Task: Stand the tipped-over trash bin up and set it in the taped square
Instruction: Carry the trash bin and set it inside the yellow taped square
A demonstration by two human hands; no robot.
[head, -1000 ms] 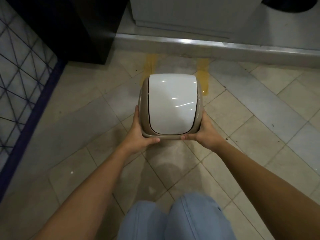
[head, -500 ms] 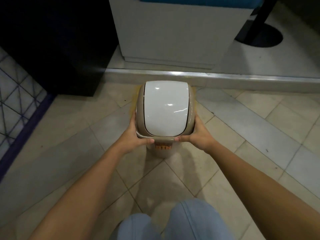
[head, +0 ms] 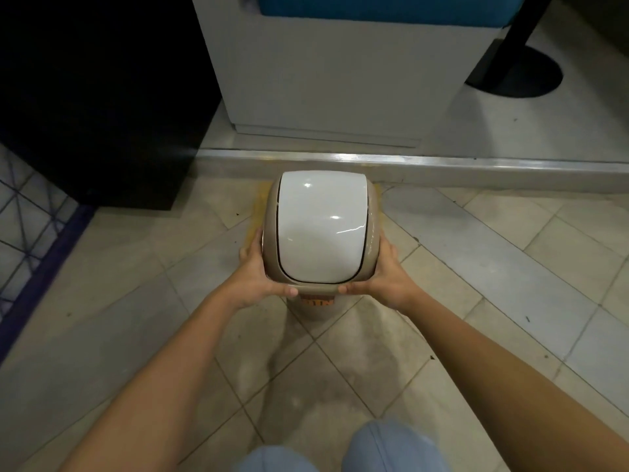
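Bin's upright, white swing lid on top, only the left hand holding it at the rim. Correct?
Not quite. The head view shows both hands on the trash bin: the left hand and the right hand each grip a side of the rim. The bin is upright with its white lid on top.

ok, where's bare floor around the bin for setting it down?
Open tile left of the trash bin up to the blue floor border, and right of it. Crowded behind: metal step. Left hand and right hand flank it.

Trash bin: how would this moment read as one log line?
trash bin: upright | left hand, right hand: gripping lid sides | yellow tape: partly visible beneath
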